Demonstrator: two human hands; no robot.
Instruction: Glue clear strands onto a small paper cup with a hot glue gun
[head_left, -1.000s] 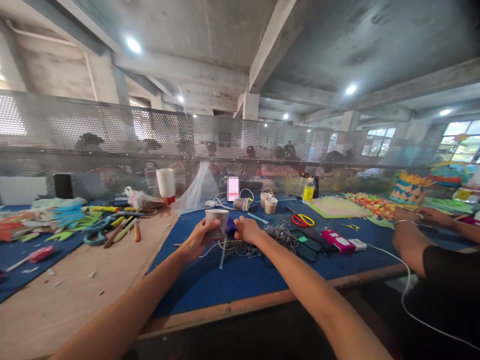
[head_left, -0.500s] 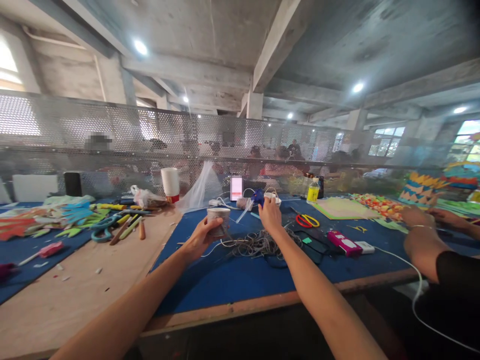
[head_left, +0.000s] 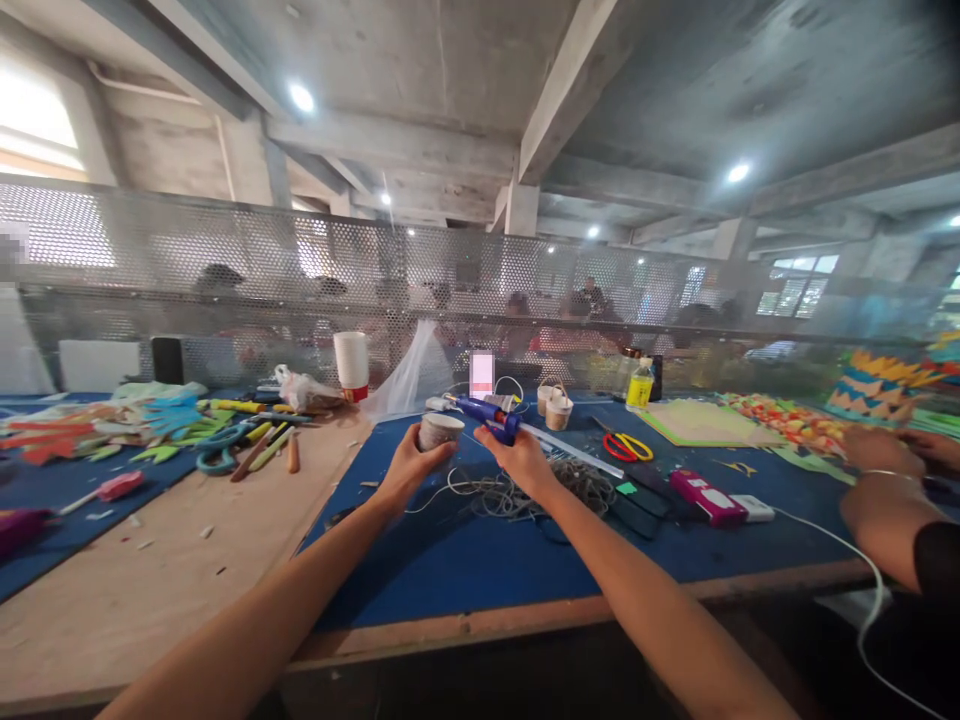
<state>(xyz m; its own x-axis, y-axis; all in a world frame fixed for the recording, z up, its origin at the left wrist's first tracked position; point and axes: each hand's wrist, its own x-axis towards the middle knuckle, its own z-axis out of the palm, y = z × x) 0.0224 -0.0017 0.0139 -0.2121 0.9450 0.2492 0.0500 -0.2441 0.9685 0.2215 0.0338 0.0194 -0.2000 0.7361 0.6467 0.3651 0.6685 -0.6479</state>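
Blue tabletop (head_left: 450,575), left hand (head_left: 407,468) closed around a grey cup (head_left: 440,431), right hand (head_left: 526,463) around a glue gun (head_left: 481,410)

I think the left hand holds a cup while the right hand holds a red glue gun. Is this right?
The glue gun is blue, not red, as the head view shows. The left hand does hold a cup, the right hand the glue gun.
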